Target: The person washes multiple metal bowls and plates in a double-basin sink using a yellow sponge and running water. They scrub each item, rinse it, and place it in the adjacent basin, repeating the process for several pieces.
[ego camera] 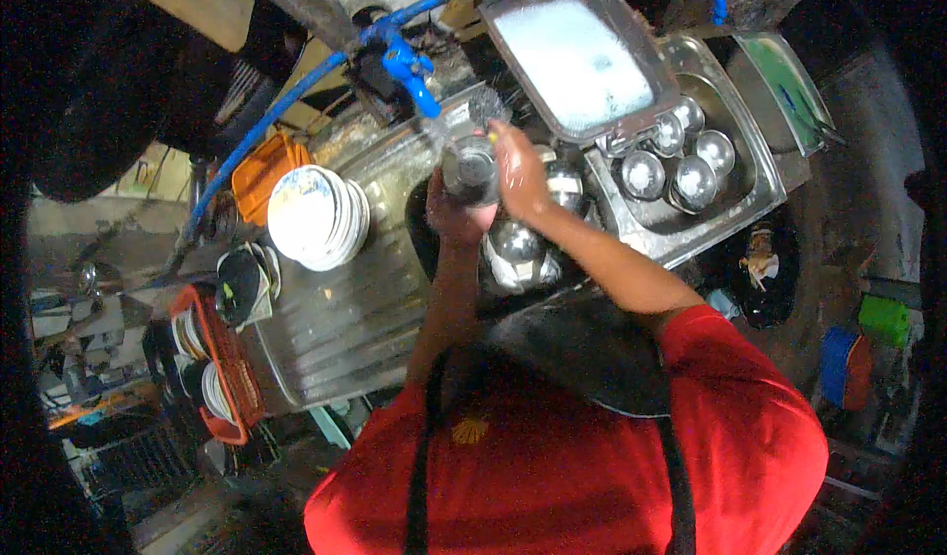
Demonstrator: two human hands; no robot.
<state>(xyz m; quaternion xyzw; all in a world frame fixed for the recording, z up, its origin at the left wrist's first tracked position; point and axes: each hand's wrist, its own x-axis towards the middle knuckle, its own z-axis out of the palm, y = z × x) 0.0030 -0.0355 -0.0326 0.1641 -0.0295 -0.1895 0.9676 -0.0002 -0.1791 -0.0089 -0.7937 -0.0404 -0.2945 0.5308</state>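
Note:
My left hand (455, 211) holds a round metal bowl (473, 172) from the left and below. Against the bowl's right side is my wet right hand (520, 172), its fingers at the rim; a small yellow and pink bit shows by the fingertips, too blurred to name. Water runs from the blue tap (422, 96) just to the left of the bowl. Beyond the rim sits a grey mesh-like clump (487, 105), possibly a steel wool scrubber. Below my right forearm, several shiny steel bowls (518, 243) lie in the near basin, partly covered by the arm.
A stack of white plates (307, 214) stands on the ribbed steel drainboard (348, 333), by an orange basket (270, 174). A red rack (229, 377) holds dishes at left. Behind is a tub (577, 66) of whitish suds. The right-hand sink (755, 163) contains several steel bowls (694, 177).

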